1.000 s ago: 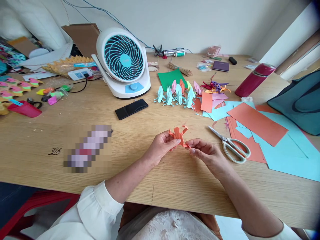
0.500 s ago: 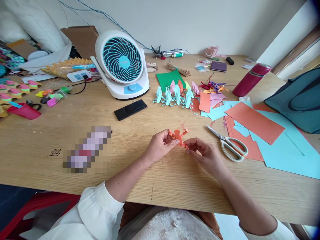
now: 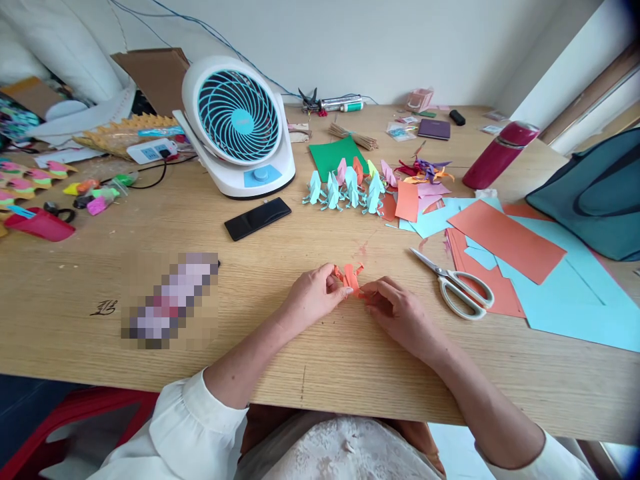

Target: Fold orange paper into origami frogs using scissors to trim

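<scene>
Just above the wooden table, an orange folded paper figure (image 3: 351, 277) with thin bent legs is held between both hands. My left hand (image 3: 316, 293) pinches its left side, thumb at the lower edge. The fingers of my right hand (image 3: 400, 313) are closed at a leg on its right side; part of that leg is hidden behind the fingertips. To the right of my right hand lie scissors (image 3: 457, 287) with white handles. Further back stand several finished light-blue folded paper figures (image 3: 353, 187), with pink, orange and yellow ones behind them.
A white fan (image 3: 239, 127) and a black phone (image 3: 258, 219) are at the back left. Orange paper (image 3: 507, 240) and light-blue paper (image 3: 575, 300) lie at the right, near a red flask (image 3: 500, 157) and a teal bag (image 3: 595, 200). Green paper (image 3: 325, 157) lies behind the figures.
The orange figure has been turned a little in my hands. My right hand has rolled over and shifted slightly left, its fingers more closed at the leg. The whole view has shifted slightly.
</scene>
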### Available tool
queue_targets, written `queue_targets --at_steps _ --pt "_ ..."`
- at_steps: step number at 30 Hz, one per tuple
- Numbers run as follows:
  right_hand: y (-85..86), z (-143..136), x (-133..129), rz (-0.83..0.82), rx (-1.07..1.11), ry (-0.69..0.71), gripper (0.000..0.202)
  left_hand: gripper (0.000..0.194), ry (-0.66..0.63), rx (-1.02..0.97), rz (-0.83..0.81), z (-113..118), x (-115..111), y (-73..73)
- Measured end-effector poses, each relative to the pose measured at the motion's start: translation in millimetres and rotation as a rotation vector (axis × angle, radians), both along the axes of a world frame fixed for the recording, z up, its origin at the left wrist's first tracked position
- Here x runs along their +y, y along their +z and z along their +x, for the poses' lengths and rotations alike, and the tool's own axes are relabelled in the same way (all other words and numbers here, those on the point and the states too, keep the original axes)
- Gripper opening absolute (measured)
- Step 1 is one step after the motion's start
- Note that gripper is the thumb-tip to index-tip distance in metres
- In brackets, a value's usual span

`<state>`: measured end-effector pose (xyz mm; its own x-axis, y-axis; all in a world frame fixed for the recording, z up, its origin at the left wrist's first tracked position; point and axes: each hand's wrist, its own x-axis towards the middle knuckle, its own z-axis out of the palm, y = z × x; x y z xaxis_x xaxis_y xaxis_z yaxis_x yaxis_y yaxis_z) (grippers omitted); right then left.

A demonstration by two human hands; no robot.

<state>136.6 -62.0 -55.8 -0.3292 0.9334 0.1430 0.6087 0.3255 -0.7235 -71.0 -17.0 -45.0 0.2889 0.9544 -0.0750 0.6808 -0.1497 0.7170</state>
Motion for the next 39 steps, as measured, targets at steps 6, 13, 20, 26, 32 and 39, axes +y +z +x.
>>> queue_targets --at_steps 6,13,20,26,32,39 --pt "2.6 11 -2 -0.073 0.057 -0.002 0.026 0.032 0.007 -0.062 -0.029 -15 -2 -1.7" --pt "2.3 16 -1 -0.044 -0.004 -0.034 0.015 0.013 -0.092 -0.135 0.093 -32 -18 -3.9" --pt "0.5 14 0 0.003 -0.066 -0.009 0.016 0.02 -0.197 -0.019 0.221 -29 -29 -7.9" --pt "-2.0 11 1 0.02 -0.091 0.006 0.014 0.017 -0.192 -0.014 0.223 -27 -29 -11.2" --pt "-0.4 7 0 0.006 -0.088 -0.009 0.011 0.019 -0.157 -0.052 0.188 -26 -30 -10.9" --pt "0.6 17 3 -0.029 -0.001 -0.042 0.014 0.017 -0.12 -0.124 0.216 -30 -27 -14.3"
